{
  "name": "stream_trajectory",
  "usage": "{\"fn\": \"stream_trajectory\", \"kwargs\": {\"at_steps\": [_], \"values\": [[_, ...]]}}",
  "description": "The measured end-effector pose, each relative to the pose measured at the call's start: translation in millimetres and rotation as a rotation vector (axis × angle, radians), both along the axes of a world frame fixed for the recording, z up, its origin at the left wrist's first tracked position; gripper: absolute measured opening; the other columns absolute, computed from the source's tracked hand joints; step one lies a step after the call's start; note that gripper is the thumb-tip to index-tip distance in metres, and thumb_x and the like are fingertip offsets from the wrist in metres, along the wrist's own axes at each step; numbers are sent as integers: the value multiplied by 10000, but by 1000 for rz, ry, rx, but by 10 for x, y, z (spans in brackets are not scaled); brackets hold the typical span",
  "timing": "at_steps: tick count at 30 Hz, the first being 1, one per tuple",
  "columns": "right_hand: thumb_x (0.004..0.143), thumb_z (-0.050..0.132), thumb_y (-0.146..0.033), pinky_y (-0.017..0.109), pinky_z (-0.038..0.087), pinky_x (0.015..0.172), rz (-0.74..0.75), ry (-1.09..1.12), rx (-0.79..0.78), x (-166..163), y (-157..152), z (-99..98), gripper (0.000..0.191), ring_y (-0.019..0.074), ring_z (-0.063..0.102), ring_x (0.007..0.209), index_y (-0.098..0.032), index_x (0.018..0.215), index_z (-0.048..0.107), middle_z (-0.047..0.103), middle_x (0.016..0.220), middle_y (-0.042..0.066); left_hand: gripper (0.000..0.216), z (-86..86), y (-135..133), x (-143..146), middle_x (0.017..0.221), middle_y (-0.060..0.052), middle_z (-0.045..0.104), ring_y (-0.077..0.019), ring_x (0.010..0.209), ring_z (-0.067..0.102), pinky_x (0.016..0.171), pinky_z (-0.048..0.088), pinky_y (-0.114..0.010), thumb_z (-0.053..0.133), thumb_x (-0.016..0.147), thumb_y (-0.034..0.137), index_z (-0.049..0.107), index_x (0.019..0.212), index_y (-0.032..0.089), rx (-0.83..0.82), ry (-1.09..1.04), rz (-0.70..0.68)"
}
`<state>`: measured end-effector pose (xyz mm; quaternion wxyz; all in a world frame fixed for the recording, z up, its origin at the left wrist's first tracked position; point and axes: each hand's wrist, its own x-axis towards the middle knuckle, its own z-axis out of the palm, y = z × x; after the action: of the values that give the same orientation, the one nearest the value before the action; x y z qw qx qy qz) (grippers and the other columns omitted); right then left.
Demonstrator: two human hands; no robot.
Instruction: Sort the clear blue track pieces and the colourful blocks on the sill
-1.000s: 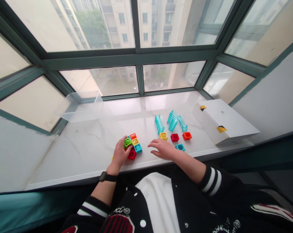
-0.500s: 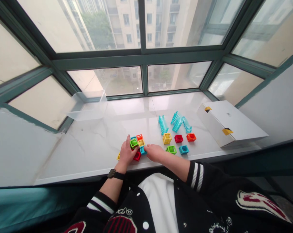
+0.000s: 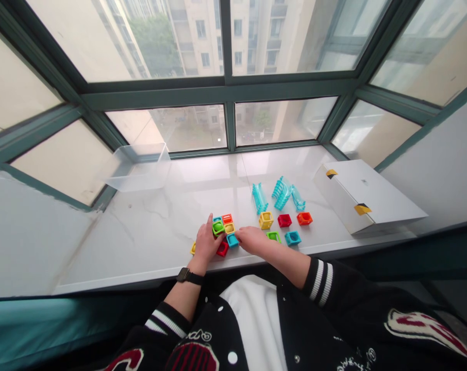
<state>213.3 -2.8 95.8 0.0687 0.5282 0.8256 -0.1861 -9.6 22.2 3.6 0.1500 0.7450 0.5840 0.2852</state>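
Note:
A cluster of joined plastic cube blocks in green, orange, yellow, blue and red lies on the white marble sill. My left hand rests on its left side, fingers curled round the cluster and thumb up by the green block. My right hand reaches in from the right, its fingertips pinched at the blue block on the cluster's right edge. Loose cubes lie just right of that hand: yellow, red, orange, green and blue.
Three turquoise ribbed track pieces lie behind the loose cubes. A white cardboard box sits at the right of the sill. A clear plastic bin stands at the back left by the window. The sill's front edge is close to my body.
My right hand came left from the loose cubes to the cluster's right edge, uncovering the loose green cube. My left hand stayed on the cluster. The camera shifted slightly.

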Motion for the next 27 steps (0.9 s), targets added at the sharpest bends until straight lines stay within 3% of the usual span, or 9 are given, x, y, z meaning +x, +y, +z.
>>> {"fn": "stream_trajectory", "kwargs": {"at_steps": [6,11,16,22,27], "values": [[955,650,-279,314,528,812,-12,2,-28,-20,5,-32,277,259,725,1043,-266,1228,687,712,1192,100,953,-20,-3,14,1150,-148,679,-347,1080,635,978,505,-502,725,906,469,240,1676,188,30,38,8],[977,558,-167,306,514,798,41,-37,-9,-68,40,-2,233,254,729,1005,-237,1092,749,742,1112,110,943,-13,-10,9,1141,-155,680,-350,1075,630,983,508,-510,718,911,487,254,1670,174,50,64,6],[948,667,-206,288,498,784,135,3,-26,98,29,67,128,256,721,994,-238,1029,762,743,1080,93,932,18,-25,35,1124,-143,678,-349,1074,637,981,512,-519,725,906,468,264,1666,189,21,46,27],[933,707,-174,278,511,835,-23,454,74,561,-69,284,88,183,679,938,-232,997,724,702,1023,36,983,88,-10,-12,1409,-163,622,-352,1285,595,1128,440,-558,727,899,507,196,1674,218,44,-95,-69],[966,637,-269,345,588,922,-134,841,110,900,-194,422,66,191,665,1009,-221,952,680,672,1084,58,666,464,-128,67,1494,-173,562,-362,1421,501,1226,344,-594,601,981,537,443,1545,221,119,-208,-100]]}}
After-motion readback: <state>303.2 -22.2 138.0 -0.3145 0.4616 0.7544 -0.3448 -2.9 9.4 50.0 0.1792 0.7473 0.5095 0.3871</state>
